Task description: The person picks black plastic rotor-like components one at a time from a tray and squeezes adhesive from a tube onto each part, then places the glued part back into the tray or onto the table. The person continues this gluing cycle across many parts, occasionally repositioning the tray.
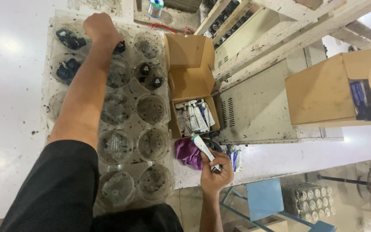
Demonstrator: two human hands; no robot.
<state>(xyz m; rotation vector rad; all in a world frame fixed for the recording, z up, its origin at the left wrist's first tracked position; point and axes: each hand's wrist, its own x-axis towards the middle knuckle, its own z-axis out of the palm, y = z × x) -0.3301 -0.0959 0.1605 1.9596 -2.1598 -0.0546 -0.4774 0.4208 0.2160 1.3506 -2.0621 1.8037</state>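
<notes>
At upper left the left hand [101, 26] closes over a small black part [119, 47] in the clear tray [151, 129], while the right hand [214, 172] grips a white tube [202, 145] slanting up-left.

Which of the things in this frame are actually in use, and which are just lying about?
In use:
left hand reaching into the clear plastic tray
small black part at its fingers
right hand holding a white tube

Lying about:
open cardboard box of tubes
purple cloth
solder spool
large cardboard box
blue stool
</notes>
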